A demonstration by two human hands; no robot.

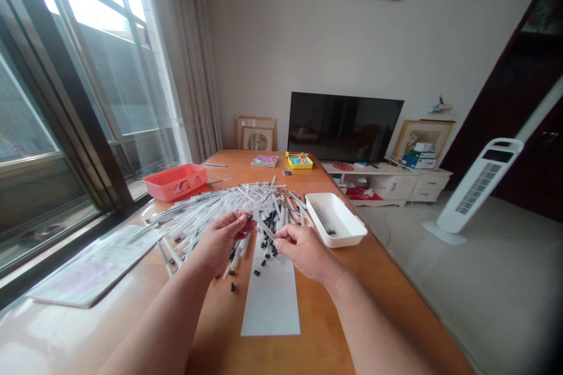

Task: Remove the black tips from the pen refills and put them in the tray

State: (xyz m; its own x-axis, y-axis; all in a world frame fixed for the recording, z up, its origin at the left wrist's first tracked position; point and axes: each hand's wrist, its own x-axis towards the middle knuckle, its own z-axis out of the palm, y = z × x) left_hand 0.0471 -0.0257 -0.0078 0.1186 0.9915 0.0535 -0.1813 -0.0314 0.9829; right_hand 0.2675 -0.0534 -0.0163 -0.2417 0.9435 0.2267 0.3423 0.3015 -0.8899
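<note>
The table [222,328] bore a wide heap of white tubes [191,215]. A paper strip [270,310] lay at its near side, a white tray [347,224] to its right. The right hand [308,252] had its grip pinched on one slim tube [265,230] above the paper; the left hand [223,239] gripped a small black piece [250,217] near the tube's end. Similar black pieces [257,273] lay scattered below.

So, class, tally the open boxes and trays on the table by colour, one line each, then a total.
Pink box: 1
White tray: 1
Yellow box: 1
Total: 3
</note>
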